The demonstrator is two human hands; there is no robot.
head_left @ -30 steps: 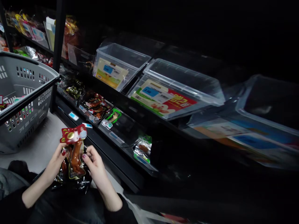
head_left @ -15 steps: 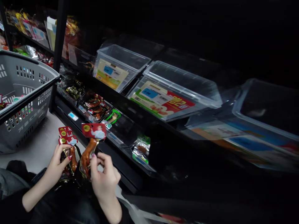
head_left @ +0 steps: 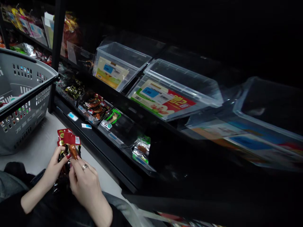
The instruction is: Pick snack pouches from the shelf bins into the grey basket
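My left hand [head_left: 52,171] is closed around a few red-and-black vacuum packets of brown meat [head_left: 61,135], fanned near my lap. In front of them sits another such meat packet [head_left: 72,138], its red header upright and a white label at its corner. The fingers of my right hand [head_left: 86,181] pinch this front packet against the others; a ring shows on one finger. Both hands hide the lower parts of the packets. More packets of the same look fill a clear shelf bin [head_left: 86,117] ahead.
To the left stands a grey shopping basket [head_left: 30,123] with a black handle and some packets in it. Clear tubs [head_left: 163,94] with price labels line the upper shelf. A silver-green packet [head_left: 142,148] lies in the lower row. A black shelf edge [head_left: 109,160] runs beside my hands.
My right hand drew one packet away to the right from the bunch, then brought it back left, turned over, onto the packets in my left hand. The left hand stayed closed throughout.
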